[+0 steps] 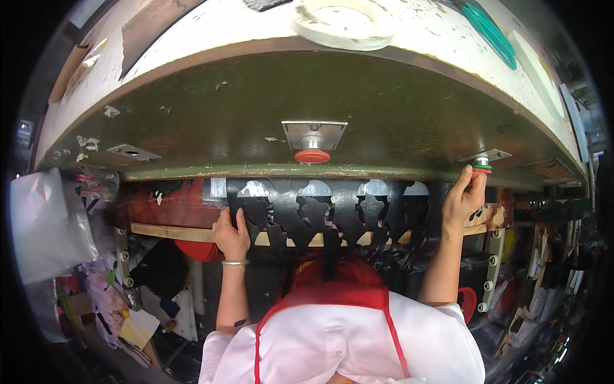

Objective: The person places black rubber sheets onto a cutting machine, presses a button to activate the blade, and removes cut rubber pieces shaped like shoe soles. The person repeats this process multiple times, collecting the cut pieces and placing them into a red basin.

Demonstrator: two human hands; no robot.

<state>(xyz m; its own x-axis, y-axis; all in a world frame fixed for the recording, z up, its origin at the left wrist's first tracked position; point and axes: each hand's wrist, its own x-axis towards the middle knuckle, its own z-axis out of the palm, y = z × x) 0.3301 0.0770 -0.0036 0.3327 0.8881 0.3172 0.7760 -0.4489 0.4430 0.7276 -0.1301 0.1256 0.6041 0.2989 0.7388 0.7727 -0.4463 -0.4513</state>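
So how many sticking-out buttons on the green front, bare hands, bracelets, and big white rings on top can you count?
Buttons: 2 (red button in the middle, green-and-red button on the right)
Hands: 2 (left hand, right hand)
Bracelets: 1 (silvery bracelet)
Big white rings: 1 (white ring)
Total: 6

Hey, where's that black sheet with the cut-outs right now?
In the head view, the black sheet spans the centre, just below the green panel and its red button. The left hand is at its left end.
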